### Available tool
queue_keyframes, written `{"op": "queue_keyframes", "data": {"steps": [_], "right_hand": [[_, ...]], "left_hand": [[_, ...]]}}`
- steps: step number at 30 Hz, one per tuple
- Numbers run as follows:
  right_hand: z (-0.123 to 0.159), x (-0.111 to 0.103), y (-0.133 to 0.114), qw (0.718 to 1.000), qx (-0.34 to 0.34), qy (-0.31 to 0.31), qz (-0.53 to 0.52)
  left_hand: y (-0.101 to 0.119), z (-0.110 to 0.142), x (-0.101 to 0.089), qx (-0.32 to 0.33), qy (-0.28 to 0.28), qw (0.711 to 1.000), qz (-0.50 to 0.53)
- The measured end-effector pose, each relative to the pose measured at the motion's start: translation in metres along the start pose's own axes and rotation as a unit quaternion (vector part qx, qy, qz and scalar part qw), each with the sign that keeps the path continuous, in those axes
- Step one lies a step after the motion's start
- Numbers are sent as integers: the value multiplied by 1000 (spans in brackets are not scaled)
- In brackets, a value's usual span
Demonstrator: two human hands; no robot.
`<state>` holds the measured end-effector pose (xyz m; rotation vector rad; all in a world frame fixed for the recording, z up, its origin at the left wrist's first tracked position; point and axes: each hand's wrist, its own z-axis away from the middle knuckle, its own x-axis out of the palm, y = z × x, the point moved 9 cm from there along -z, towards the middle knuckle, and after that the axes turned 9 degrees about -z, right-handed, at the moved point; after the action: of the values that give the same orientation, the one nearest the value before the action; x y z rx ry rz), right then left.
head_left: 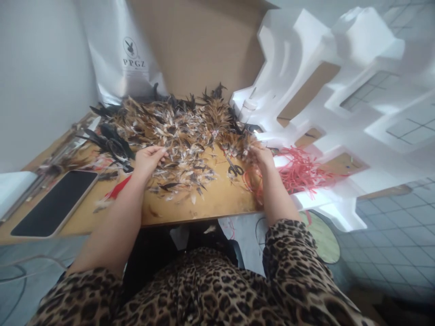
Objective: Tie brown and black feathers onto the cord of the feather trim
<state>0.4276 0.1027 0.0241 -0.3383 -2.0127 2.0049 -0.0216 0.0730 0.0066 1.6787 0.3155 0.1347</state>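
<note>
A wide heap of brown, black and white feathers (180,131) covers the middle of the wooden table (231,199). At the left edge of the heap, my left hand (149,162) has its thumb and fingertips pinched together; whatever lies between them is too small to make out. My right hand (262,156) is closed around brown feathers (247,147) at the heap's right side, its fingertips partly hidden among them. Black-handled scissors (235,169) lie on the table, just left of my right hand. Beside my right wrist is a tangle of red strips (302,170).
A phone (56,203) lies at the table's left, near a bunch of black feathers (110,140) and a red piece (118,186). White foam packing (384,131) borders the right side. Behind the heap stand a cardboard panel (200,45) and a silvery bag (117,54).
</note>
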Motion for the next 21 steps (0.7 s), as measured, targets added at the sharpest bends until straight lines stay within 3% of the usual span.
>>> {"op": "queue_keyframes", "data": {"steps": [3, 9, 15, 21], "right_hand": [[-7, -11, 18, 1000, 19, 8, 23], [-11, 6, 28, 991, -9, 24, 130], [-11, 0, 32, 981, -34, 74, 176], [2, -3, 11, 989, -84, 105, 67]], "left_hand": [[0, 0, -2, 4, 5, 1000, -5], [4, 1, -6, 17, 14, 1000, -4], [4, 0, -6, 11, 15, 1000, -2], [2, -2, -7, 24, 14, 1000, 4]]}}
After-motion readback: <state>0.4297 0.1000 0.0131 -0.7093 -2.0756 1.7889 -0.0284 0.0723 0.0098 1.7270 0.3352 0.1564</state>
